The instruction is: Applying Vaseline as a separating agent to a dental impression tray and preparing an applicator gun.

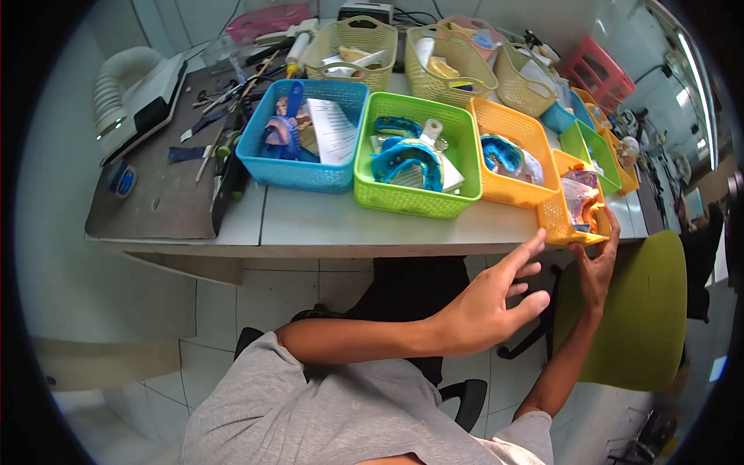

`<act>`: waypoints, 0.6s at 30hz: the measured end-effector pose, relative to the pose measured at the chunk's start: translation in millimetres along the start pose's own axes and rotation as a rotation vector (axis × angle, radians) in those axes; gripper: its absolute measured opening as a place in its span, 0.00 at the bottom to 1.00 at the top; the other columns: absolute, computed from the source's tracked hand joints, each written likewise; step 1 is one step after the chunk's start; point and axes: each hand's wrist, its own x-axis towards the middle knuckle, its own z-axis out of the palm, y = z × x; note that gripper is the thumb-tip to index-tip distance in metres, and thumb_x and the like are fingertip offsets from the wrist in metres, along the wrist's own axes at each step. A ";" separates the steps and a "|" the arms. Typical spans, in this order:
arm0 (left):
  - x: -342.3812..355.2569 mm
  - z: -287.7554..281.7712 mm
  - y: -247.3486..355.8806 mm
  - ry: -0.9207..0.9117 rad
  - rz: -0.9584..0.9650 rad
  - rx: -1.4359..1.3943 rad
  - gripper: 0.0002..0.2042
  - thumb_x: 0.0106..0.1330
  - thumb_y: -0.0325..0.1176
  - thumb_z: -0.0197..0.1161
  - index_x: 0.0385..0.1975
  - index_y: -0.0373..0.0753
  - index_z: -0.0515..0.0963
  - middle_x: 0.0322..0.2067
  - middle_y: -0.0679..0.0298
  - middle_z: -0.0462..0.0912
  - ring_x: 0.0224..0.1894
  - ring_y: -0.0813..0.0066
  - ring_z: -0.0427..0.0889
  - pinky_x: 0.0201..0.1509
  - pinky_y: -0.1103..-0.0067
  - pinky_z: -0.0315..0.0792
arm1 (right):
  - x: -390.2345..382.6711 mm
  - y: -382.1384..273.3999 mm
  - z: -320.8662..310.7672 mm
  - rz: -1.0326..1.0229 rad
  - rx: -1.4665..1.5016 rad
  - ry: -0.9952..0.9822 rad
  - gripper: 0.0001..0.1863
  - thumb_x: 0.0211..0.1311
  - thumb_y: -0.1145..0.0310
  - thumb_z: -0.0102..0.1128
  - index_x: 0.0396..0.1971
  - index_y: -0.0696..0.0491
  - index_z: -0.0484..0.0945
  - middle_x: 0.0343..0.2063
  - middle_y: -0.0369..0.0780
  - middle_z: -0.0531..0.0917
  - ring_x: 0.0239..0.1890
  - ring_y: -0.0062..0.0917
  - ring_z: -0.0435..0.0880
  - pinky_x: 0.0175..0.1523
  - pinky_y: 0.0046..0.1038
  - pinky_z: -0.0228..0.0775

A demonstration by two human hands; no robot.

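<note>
Left hand (487,306) free, fingers spread, fingertip by small orange basket (555,220), contact unclear. Right hand (597,271) grasps that basket's near right corner, at the worktop's (318,223) front edge, rightward. Step looks like basket handling; a two-hand grip would need left fingers closing on the rim. Beyond: larger orange (508,194), green (415,201), blue baskets (298,177); beige baskets (451,92) toward back edge.

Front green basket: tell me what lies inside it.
The front green basket holds a blue U-shaped piece, a smaller blue piece, a pale handle and a flat white item. Whatever lies beneath them is covered.
</note>
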 end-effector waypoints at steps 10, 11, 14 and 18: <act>-143.6 -117.2 138.1 0.916 0.480 1.148 0.09 0.66 0.31 0.58 0.40 0.33 0.80 0.26 0.63 0.81 0.29 0.82 0.80 0.32 0.84 0.72 | 35.5 21.0 -1.3 0.009 0.101 -0.131 0.53 0.54 0.53 0.69 0.70 0.52 0.41 0.63 0.45 0.62 0.63 0.29 0.64 0.66 0.30 0.56; -150.4 -140.1 150.1 1.082 0.497 1.313 0.10 0.65 0.33 0.59 0.40 0.34 0.80 0.26 0.64 0.81 0.29 0.83 0.79 0.32 0.84 0.72 | 40.7 25.5 0.3 0.022 0.119 -0.141 0.52 0.55 0.53 0.67 0.70 0.53 0.42 0.63 0.45 0.62 0.63 0.29 0.64 0.66 0.29 0.55; -165.2 -201.7 171.0 1.242 0.277 1.443 0.09 0.63 0.33 0.62 0.37 0.34 0.80 0.26 0.63 0.82 0.28 0.81 0.79 0.33 0.83 0.72 | 37.8 30.8 12.0 -0.062 0.001 0.054 0.48 0.58 0.56 0.66 0.70 0.53 0.44 0.63 0.45 0.63 0.63 0.30 0.64 0.67 0.31 0.54; -161.6 -240.1 179.4 1.022 -0.010 1.728 0.10 0.58 0.33 0.65 0.34 0.33 0.80 0.26 0.58 0.83 0.28 0.71 0.82 0.34 0.77 0.73 | 9.6 18.5 19.1 -0.151 -0.017 0.409 0.36 0.64 0.65 0.59 0.66 0.56 0.52 0.63 0.42 0.64 0.63 0.31 0.65 0.66 0.32 0.56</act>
